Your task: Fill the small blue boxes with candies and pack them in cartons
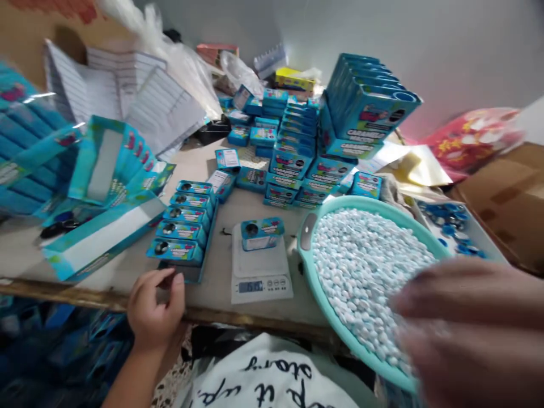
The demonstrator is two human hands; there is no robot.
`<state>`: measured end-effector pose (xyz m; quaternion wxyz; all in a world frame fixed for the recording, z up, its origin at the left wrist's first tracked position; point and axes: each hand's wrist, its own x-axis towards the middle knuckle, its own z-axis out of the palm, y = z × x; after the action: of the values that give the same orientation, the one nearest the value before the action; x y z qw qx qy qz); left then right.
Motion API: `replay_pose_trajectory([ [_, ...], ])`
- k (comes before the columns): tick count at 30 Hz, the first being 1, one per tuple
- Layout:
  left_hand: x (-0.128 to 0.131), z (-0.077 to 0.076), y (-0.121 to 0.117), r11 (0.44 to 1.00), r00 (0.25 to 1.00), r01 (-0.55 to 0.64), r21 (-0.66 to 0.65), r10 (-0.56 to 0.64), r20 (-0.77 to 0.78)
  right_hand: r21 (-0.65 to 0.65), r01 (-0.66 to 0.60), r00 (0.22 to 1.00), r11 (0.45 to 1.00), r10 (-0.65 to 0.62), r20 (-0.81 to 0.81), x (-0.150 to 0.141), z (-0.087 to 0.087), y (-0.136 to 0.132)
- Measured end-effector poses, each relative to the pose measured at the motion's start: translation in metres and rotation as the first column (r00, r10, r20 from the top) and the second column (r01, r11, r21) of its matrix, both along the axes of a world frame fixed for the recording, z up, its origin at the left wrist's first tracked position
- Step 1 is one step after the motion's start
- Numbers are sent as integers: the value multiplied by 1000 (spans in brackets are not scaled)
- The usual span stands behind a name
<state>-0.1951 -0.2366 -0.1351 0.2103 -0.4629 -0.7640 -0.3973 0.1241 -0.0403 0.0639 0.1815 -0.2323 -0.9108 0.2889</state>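
Note:
My left hand rests at the table's front edge, fingers loosely curled and the thumb a little apart, with nothing visible in it. Its fingertips are at the near end of a blue display tray, where several small candy boxes stand in a row. To the right, a white digital scale carries one blue candy box; its display is lit. My right hand, smeared by motion, is over the right side of a turquoise basin full of small white and pale blue candies.
Stacked blue display boxes and loose small boxes fill the back. An unfolded blue carton and papers lie left. At right are a white box of blue lids and a cardboard box. Blue boxes lie below the table.

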Motion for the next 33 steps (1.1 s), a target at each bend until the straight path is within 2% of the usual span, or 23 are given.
replay_pose_trajectory([
  [2,3,4,2,1000,1000,0,7,0,-8,178,-33,997,983,21,69,3,-3,30],
  [4,4,5,2,1000,1000,-7,21,8,-14,370,-120,971,921,31,238,4,-19,51],
  [5,4,5,2,1000,1000,-8,24,8,-11,408,-164,946,898,26,323,5,-30,57],
  [8,4,4,1,1000,1000,-1,13,1,10,335,-200,888,921,26,459,7,-57,61],
  [11,3,3,1,1000,1000,2,-7,-2,22,256,-162,883,953,24,468,8,-66,58],
  [17,4,3,2,1000,999,-6,-14,6,33,168,-134,898,977,48,437,7,-62,66],
  [25,2,5,2,1000,1000,9,-9,-9,5,173,-191,896,966,100,433,7,-57,78],
  [29,3,5,2,1000,1000,3,-17,-3,12,220,-236,889,946,118,443,-5,-46,84],
  [33,4,5,2,1000,1000,-6,-24,7,25,236,-254,928,938,167,333,-35,-23,81],
])
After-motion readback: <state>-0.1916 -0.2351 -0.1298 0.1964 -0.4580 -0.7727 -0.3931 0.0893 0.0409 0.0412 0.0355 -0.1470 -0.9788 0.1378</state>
